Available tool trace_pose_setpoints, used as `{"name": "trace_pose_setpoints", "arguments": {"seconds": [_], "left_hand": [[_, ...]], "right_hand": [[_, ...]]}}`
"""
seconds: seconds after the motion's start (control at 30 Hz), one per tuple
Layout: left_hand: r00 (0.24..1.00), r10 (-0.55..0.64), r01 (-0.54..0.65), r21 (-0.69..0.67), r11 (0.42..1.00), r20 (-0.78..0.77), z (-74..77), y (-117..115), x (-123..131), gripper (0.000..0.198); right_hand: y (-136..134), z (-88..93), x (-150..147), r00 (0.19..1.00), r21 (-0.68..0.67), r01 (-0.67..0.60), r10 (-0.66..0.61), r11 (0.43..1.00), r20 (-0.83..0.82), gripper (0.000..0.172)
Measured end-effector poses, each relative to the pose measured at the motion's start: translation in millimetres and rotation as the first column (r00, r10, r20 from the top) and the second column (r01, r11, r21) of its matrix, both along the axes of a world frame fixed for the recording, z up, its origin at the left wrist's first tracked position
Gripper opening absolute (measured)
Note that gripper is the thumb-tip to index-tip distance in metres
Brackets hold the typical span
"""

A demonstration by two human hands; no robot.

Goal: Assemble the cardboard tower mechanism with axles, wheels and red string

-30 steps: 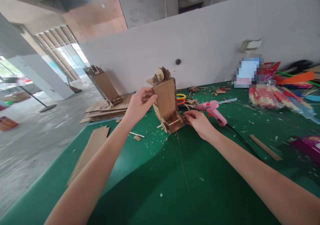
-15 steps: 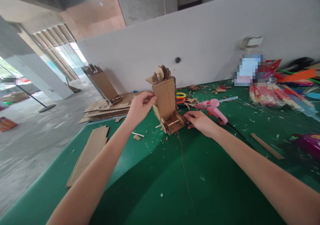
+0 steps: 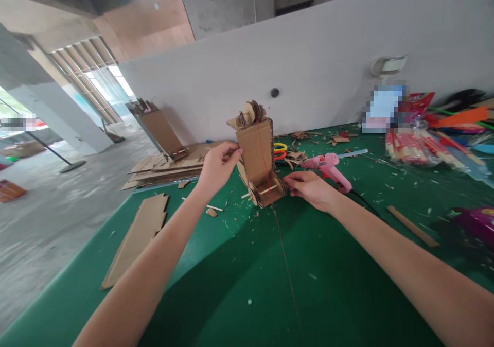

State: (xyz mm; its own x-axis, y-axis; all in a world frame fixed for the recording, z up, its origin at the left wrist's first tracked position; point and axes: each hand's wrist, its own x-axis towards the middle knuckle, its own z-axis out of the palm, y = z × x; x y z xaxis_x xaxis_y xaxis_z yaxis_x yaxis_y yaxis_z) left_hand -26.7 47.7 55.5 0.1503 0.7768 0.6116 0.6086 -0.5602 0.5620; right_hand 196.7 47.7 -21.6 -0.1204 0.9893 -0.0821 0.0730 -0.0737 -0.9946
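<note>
An upright cardboard model (image 3: 258, 151) stands on the green table, with discs at its top and a low box at its foot. A red string (image 3: 282, 244) hangs down its front panel and trails over the table towards me. Through the box runs a thin wooden stick (image 3: 269, 189). My left hand (image 3: 219, 164) pinches the left edge of the upright panel. At the lower right side of the box, my right hand (image 3: 309, 188) has its thumb and fingers closed against the cardboard; the stick's right end is hidden there.
A pink glue gun (image 3: 328, 169) lies right of the model, near scissors (image 3: 279, 154) with coloured handles. Cardboard sheets (image 3: 165, 169) and a second cardboard model (image 3: 164, 133) are at the left. Another cardboard piece (image 3: 135, 239) lies in front. Packed craft supplies (image 3: 417, 143) fill the back right.
The red string on the table has shifted slightly. Both hands keep their places at the model, my left hand moving only a little to the right.
</note>
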Motion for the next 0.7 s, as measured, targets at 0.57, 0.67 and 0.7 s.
{"name": "trace_pose_setpoints", "arguments": {"seconds": [0.57, 0.67, 0.7], "left_hand": [[1.0, 0.002, -0.002, -0.024, 1.0, -0.009, -0.4, 1.0, -2.0, 0.021], [1.0, 0.012, -0.012, -0.027, 1.0, -0.026, 0.1, 1.2, -2.6, 0.021], [0.999, 0.011, -0.012, -0.027, 1.0, -0.03, 0.3, 1.2, -2.7, 0.021]], "right_hand": [[6.9, -7.5, 2.1, 0.953, 0.115, 0.028, -0.062, 0.993, 0.297, 0.032], [7.2, -6.8, 2.1, 0.945, 0.106, 0.029, -0.062, 0.994, 0.321, 0.035], [6.5, -5.8, 1.6, 0.948, 0.097, 0.027, -0.056, 0.995, 0.314, 0.034]]}}
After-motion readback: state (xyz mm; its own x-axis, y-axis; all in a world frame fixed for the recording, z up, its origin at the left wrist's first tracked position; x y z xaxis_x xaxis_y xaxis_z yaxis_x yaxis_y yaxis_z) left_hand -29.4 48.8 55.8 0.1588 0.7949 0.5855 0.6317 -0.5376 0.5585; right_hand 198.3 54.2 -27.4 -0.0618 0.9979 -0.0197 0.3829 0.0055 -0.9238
